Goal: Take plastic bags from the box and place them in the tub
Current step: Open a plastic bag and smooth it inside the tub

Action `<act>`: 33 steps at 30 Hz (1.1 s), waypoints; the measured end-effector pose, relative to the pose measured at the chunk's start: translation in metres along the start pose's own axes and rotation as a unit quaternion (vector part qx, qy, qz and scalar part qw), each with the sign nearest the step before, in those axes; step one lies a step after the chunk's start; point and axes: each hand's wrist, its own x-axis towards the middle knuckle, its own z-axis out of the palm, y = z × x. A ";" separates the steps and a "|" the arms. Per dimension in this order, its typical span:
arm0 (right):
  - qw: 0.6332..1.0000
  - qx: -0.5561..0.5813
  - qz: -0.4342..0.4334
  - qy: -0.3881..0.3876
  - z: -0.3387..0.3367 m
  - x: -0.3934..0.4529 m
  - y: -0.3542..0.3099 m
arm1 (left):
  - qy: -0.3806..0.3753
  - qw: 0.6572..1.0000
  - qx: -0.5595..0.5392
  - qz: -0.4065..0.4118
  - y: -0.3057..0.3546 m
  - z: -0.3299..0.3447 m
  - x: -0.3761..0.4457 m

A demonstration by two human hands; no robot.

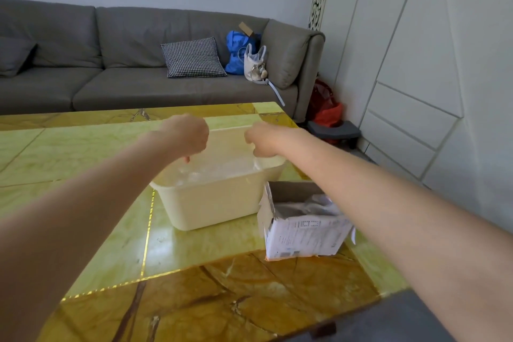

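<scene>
Box [302, 233] label print illegible, both hands' fingers pinching clear bag [222, 144] over tub [216, 203]

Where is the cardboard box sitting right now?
In the head view the cardboard box sits on the yellow marble table, right of centre, just right of and nearer than the cream tub, under the person's right forearm.

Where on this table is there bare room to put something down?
The table is bare left of the tub and near its front edge. The right side is crowded: the box sits close beside the tub, under the right forearm.
</scene>
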 end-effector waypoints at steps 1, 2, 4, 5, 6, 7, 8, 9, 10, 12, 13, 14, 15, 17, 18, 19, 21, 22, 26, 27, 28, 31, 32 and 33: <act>1.000 0.013 -0.011 0.027 -0.009 -0.012 0.003 | 0.032 0.999 0.003 0.018 0.009 -0.006 -0.005; 0.999 0.029 -0.018 0.041 -0.016 -0.024 0.006 | 0.048 0.998 -0.020 0.040 0.019 -0.010 -0.010; 0.997 0.076 -0.023 0.019 -0.027 -0.045 0.016 | 0.031 0.989 -0.111 0.090 0.040 -0.013 -0.021; 0.994 0.102 -0.019 -0.027 -0.030 -0.059 0.020 | 0.007 0.981 -0.155 0.117 0.053 -0.011 -0.028; 0.989 0.118 -0.011 -0.086 -0.030 -0.072 0.023 | -0.017 0.972 -0.186 0.143 0.064 -0.009 -0.034; 0.982 0.125 0.000 -0.142 -0.028 -0.081 0.027 | -0.037 0.965 -0.199 0.164 0.073 -0.006 -0.038; 0.975 0.126 0.013 -0.183 -0.023 -0.088 0.031 | -0.058 0.963 -0.194 0.177 0.081 -0.002 -0.042; 0.971 0.121 0.024 -0.206 -0.016 -0.097 0.034 | -0.076 0.964 -0.176 0.185 0.088 0.001 -0.047; 0.970 0.114 0.033 -0.213 -0.009 -0.101 0.036 | -0.090 0.967 -0.149 0.188 0.092 0.004 -0.049; 0.978 0.086 0.034 -0.188 0.009 -0.110 0.037 | -0.098 0.971 -0.107 0.193 0.099 0.012 -0.054; 0.983 0.065 0.028 -0.171 0.017 -0.113 0.036 | -0.089 0.972 -0.093 0.195 0.101 0.015 -0.056; 0.987 0.039 0.018 -0.154 0.023 -0.115 0.034 | -0.078 0.974 -0.084 0.195 0.102 0.017 -0.058; 0.990 0.006 0.009 -0.141 0.028 -0.116 0.032 | -0.068 0.976 -0.077 0.194 0.102 0.017 -0.059; 0.991 -0.061 0.006 -0.116 0.034 -0.115 0.029 | -0.062 0.977 -0.071 0.191 0.102 0.017 -0.061; 0.991 -0.082 0.010 -0.106 0.036 -0.113 0.028 | -0.061 0.977 -0.071 0.192 0.102 0.017 -0.062; 0.991 -0.094 0.009 -0.099 0.037 -0.112 0.026 | -0.058 0.977 -0.070 0.194 0.102 0.017 -0.062; 0.992 -0.088 0.009 -0.087 0.035 -0.110 0.026 | -0.055 0.977 -0.069 0.194 0.102 0.017 -0.062; 0.993 -0.078 0.006 -0.084 0.033 -0.109 0.027 | -0.055 0.977 -0.070 0.194 0.103 0.018 -0.061; 0.993 -0.061 -0.002 -0.100 0.020 -0.106 0.035 | -0.049 0.978 -0.073 0.190 0.105 0.019 -0.060; 0.994 -0.058 0.004 -0.096 0.015 -0.107 0.037 | -0.047 0.979 -0.071 0.188 0.105 0.019 -0.060; 0.994 -0.052 0.012 -0.090 0.009 -0.106 0.040 | -0.042 0.979 -0.071 0.187 0.104 0.019 -0.061; 0.999 -0.011 0.017 -0.041 -0.017 -0.104 0.047 | -0.013 0.975 -0.131 0.177 0.100 0.013 -0.062; 0.999 0.040 0.019 -0.013 -0.026 -0.103 0.049 | -0.005 0.969 -0.181 0.166 0.099 0.009 -0.063; 0.994 0.106 0.024 0.018 -0.034 -0.104 0.051 | 0.000 0.959 -0.244 0.148 0.097 0.006 -0.063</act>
